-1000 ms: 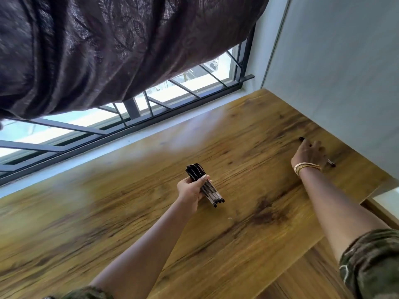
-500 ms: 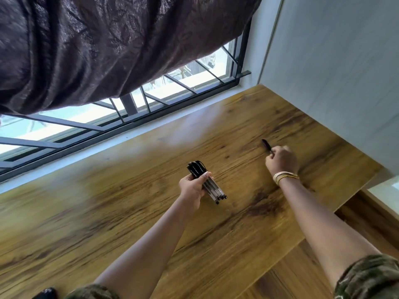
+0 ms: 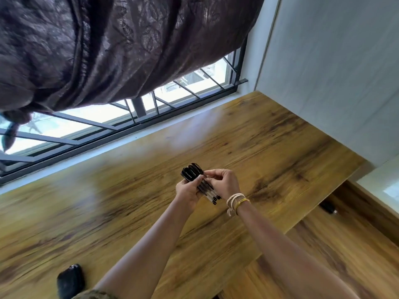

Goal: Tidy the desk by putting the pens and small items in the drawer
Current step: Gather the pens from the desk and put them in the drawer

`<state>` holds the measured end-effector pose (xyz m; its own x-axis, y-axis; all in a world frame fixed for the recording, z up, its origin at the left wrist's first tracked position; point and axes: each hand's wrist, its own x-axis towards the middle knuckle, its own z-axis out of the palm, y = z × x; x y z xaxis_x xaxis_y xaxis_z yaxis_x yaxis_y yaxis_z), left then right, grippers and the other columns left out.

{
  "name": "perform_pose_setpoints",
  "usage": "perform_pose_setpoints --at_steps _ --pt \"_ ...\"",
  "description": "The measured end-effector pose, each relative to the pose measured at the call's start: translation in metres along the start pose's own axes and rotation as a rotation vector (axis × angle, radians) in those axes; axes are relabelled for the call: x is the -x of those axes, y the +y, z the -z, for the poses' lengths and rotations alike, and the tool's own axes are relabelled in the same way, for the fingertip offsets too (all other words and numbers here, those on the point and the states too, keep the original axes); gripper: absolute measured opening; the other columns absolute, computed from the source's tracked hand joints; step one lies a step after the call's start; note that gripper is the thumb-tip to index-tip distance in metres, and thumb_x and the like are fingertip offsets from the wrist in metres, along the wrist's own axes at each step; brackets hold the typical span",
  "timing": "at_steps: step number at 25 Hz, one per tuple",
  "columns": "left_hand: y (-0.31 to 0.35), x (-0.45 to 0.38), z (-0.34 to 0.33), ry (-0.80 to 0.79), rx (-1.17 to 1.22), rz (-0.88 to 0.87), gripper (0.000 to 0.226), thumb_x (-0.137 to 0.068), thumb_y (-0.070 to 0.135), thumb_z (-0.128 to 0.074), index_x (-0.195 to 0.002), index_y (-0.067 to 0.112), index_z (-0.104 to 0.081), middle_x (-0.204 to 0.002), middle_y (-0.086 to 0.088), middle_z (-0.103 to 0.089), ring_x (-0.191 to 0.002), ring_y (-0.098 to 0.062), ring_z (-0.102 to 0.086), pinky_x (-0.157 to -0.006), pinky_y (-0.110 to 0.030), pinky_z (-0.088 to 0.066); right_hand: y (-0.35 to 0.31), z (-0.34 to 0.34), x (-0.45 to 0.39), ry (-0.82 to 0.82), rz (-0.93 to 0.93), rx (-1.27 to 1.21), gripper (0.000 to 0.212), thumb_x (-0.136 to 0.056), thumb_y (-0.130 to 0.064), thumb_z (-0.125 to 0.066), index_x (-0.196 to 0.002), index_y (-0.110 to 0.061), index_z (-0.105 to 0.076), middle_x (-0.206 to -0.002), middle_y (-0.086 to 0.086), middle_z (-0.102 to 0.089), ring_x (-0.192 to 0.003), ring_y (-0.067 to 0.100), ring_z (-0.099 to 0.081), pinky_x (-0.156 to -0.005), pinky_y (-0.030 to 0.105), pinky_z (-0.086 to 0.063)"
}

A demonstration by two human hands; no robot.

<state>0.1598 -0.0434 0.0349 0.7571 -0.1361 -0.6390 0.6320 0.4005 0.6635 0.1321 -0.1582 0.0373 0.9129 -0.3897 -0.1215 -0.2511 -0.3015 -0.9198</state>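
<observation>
A bundle of several black-capped clear pens [image 3: 195, 174] is held above the middle of the wooden desk [image 3: 269, 147]. My left hand [image 3: 187, 192] grips the bundle from the left. My right hand [image 3: 224, 183], with string bracelets at the wrist, meets it from the right, its fingers pinched on the pens near the caps. The pens' lower ends [image 3: 214, 199] stick out between the two hands. Below the desk's right front edge lies an open wooden drawer [image 3: 323, 251] with a small dark item [image 3: 328, 207] at its back.
A small black case [image 3: 70, 281] lies at the desk's near left edge. A barred window [image 3: 138, 111] and a dark curtain [image 3: 108, 46] run along the far side. A pale wall [image 3: 334, 72] bounds the desk on the right.
My right hand picked a pen off the desk near the right wall and carried it left to the bundle in my left hand. Both hands now hold the pens together.
</observation>
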Motion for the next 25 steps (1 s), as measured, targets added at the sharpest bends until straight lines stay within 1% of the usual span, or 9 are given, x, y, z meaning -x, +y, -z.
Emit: perform_pose_setpoints --at_steps 3,7,10,12,14,16,18,21,25 --pt "0.002 0.010 0.019 0.022 0.026 -0.006 0.018 -0.088 -0.003 -0.064 -0.106 -0.005 -0.060 -0.091 -0.018 -0.067 -0.077 -0.027 -0.067 -0.071 -0.037 -0.057 -0.012 -0.017 0.019 -0.048 0.019 0.026 0.023 -0.083 0.002 -0.063 -0.100 -0.007 -0.075 -0.101 0.009 -0.074 -0.089 0.015 -0.068 -0.083 0.023 -0.055" --pt "0.007 0.024 0.043 0.029 0.046 -0.020 0.007 -0.086 -0.004 -0.065 -0.092 -0.003 -0.062 -0.085 -0.016 -0.066 -0.073 -0.024 -0.066 -0.060 -0.032 -0.058 -0.020 -0.034 0.040 -0.060 -0.002 0.038 0.020 -0.082 -0.004 -0.066 -0.099 -0.010 -0.075 -0.096 0.005 -0.075 -0.088 0.014 -0.069 -0.083 0.024 -0.056" --pt "0.013 0.029 0.059 0.005 0.060 -0.025 0.004 -0.087 -0.003 -0.064 -0.090 -0.004 -0.063 -0.088 -0.016 -0.069 -0.078 -0.025 -0.067 -0.069 -0.035 -0.059 -0.026 -0.044 0.057 -0.049 -0.029 0.136 0.029 -0.078 -0.018 -0.073 -0.105 -0.013 -0.063 -0.096 0.003 -0.066 -0.082 0.013 -0.063 -0.074 0.023 -0.053" --pt "0.018 0.036 0.068 -0.068 -0.007 -0.027 0.007 -0.087 -0.003 -0.064 -0.094 -0.004 -0.063 -0.092 -0.016 -0.071 -0.080 -0.026 -0.069 -0.070 -0.035 -0.059 -0.026 -0.046 0.063 -0.193 -0.135 0.142 0.030 -0.078 -0.024 -0.074 -0.099 -0.014 -0.055 -0.086 0.002 -0.060 -0.076 0.015 -0.058 -0.063 0.022 -0.046" --pt "0.021 0.046 0.078 -0.181 -0.150 -0.061 0.014 -0.085 -0.003 -0.066 -0.099 -0.005 -0.065 -0.094 -0.016 -0.073 -0.081 -0.025 -0.071 -0.070 -0.035 -0.060 -0.024 -0.044 0.071 -0.389 -0.191 0.120 0.018 -0.078 -0.027 -0.073 -0.079 -0.014 -0.061 -0.069 0.001 -0.058 -0.062 0.014 -0.053 -0.057 0.026 -0.043" --pt "0.026 0.056 0.086 -0.314 -0.311 -0.114 0.016 -0.084 -0.003 -0.068 -0.101 -0.003 -0.067 -0.100 -0.019 -0.072 -0.090 -0.028 -0.071 -0.084 -0.043 -0.057 -0.019 -0.044 0.083 -0.523 -0.179 0.121 0.014 -0.077 -0.026 -0.073 -0.076 -0.014 -0.067 -0.067 0.003 -0.062 -0.060 0.015 -0.055 -0.062 0.033 -0.048" --pt "0.030 0.065 0.089 -0.441 -0.460 -0.183 0.015 -0.085 -0.004 -0.067 -0.099 0.001 -0.068 -0.100 -0.018 -0.072 -0.095 -0.029 -0.069 -0.093 -0.046 -0.053 -0.019 -0.047 0.103 -0.561 -0.177 0.029 0.009 -0.081 -0.015 -0.072 -0.087 -0.010 -0.066 -0.072 0.005 -0.066 -0.060 0.012 -0.058 -0.062 0.029 -0.050" --pt "0.031 0.085 0.091 -0.549 -0.521 -0.224 0.016 -0.084 -0.007 -0.064 -0.096 0.003 -0.069 -0.091 -0.012 -0.072 -0.092 -0.025 -0.068 -0.096 -0.043 -0.051 -0.022 -0.050 0.131 -0.561 -0.224 -0.271 0.008 -0.091 -0.002 -0.059 -0.086 -0.008 -0.060 -0.078 0.007 -0.063 -0.070 0.014 -0.062 -0.074 0.028 -0.054" --pt "0.030 0.111 0.085 -0.497 -0.363 -0.206 0.023 -0.081 -0.004 -0.070 -0.102 0.001 -0.061 -0.084 -0.010 -0.071 -0.081 -0.026 -0.068 -0.086 -0.042 -0.055 -0.018 -0.043 0.147 -0.578 -0.203 -0.301 0.014 -0.095 -0.002 -0.051 -0.086 -0.007 -0.060 -0.078 0.007 -0.061 -0.075 0.017 -0.062 -0.076 0.029 -0.056"
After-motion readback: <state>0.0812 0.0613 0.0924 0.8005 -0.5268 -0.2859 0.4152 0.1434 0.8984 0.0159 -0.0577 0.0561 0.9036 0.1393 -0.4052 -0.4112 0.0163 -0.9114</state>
